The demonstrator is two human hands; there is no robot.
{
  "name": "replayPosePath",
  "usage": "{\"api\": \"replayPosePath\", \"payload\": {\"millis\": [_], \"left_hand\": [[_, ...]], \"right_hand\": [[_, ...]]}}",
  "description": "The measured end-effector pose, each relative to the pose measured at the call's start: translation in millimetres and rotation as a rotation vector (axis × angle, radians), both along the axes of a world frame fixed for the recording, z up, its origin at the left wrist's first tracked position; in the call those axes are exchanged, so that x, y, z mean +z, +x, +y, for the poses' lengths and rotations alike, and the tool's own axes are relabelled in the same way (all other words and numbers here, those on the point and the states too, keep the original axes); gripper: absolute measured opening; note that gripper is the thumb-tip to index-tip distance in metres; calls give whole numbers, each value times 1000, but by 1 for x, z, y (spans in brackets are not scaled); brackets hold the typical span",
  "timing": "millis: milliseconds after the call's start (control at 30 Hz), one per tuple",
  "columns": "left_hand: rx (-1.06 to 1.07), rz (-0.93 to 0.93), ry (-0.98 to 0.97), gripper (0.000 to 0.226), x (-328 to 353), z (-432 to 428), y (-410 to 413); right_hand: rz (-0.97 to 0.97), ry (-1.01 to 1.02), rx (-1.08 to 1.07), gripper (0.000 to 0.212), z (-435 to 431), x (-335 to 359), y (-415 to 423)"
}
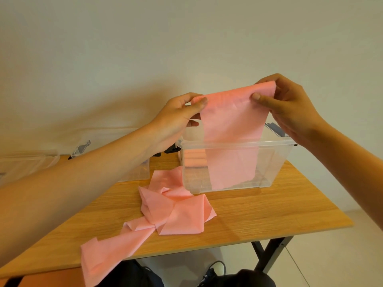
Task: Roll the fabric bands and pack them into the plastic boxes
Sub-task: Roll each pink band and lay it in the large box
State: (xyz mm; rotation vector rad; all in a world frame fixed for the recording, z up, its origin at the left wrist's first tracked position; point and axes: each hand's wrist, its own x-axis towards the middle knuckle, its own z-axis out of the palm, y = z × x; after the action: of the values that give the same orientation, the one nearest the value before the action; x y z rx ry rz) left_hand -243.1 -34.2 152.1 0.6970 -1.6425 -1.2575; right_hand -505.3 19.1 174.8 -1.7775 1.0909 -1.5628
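Observation:
A long pink fabric band (230,117) hangs from both my hands above a clear plastic box (277,162). My left hand (178,119) pinches the band's top left corner and my right hand (290,108) pinches its top right corner. The band drops behind or into the box, and its loose length (176,212) lies crumpled on the wooden table (269,214) in front and trails over the near edge. Rolled pink bands (195,159) show through the box's left wall.
A second clear box (134,172) stands left of the first, mostly behind my left forearm. A clear lid (27,162) lies at the far left, with a latch (81,149) beside it. A pale wall is close behind. Dark items and cables sit under the table.

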Motion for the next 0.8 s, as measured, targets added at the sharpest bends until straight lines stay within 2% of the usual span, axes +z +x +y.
{"api": "replayPosePath", "payload": {"millis": [67,133,267,433,567,667,733,800], "left_hand": [[9,-65,-59,24,-1,-1,2],[33,-108,-134,32,-2,0,1],[143,-178,-265,22,-4,-1,-3],[147,-188,-247,13,-2,2,-6],[113,-131,-129,11,0,-3,-3],[43,-86,-86,24,3,-6,0],[28,-105,-117,35,5,-4,0],[53,-144,-175,36,6,-4,-1]], "right_hand": [[-8,0,2,46,-1,0,-1],[-10,1,0,47,-2,0,-2],[-7,-13,11,47,-3,-1,-1],[-1,18,30,50,-3,1,-3],[52,26,33,54,-4,1,-6],[96,-16,-32,50,-7,0,-7],[105,-38,-56,46,-7,-1,-7],[98,-46,-73,46,-7,-2,-5]]}}
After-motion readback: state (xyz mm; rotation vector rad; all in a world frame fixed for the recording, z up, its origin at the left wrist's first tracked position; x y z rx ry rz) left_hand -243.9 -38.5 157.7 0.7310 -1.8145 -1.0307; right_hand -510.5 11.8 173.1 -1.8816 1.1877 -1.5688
